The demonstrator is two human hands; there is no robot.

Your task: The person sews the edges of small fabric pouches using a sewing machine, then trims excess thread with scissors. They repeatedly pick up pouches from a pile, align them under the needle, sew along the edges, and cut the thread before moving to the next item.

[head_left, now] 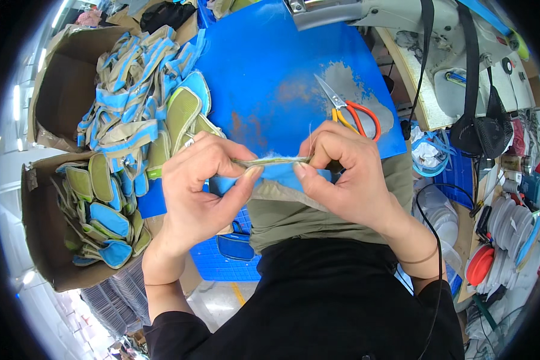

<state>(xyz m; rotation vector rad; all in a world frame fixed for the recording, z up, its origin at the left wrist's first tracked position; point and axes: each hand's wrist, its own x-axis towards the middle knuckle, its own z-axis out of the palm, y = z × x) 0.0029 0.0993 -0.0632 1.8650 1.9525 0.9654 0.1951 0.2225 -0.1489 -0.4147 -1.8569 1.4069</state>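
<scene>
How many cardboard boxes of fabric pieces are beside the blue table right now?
2. One cardboard box sits at upper left, with blue-trimmed pieces spilling over its edge; the other cardboard box is at lower left, holding green and blue pads. More may lie beyond the frame.

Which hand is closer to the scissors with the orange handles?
The right hand is closer: the scissors lie on the blue table just beyond its knuckles. The left hand is farther off to the left, pinching the same thin fabric piece.

Both hands up close together, left hand (201, 183) and right hand (342, 177) pinching, fingertips nearly meeting, wrists bent inward.
</scene>
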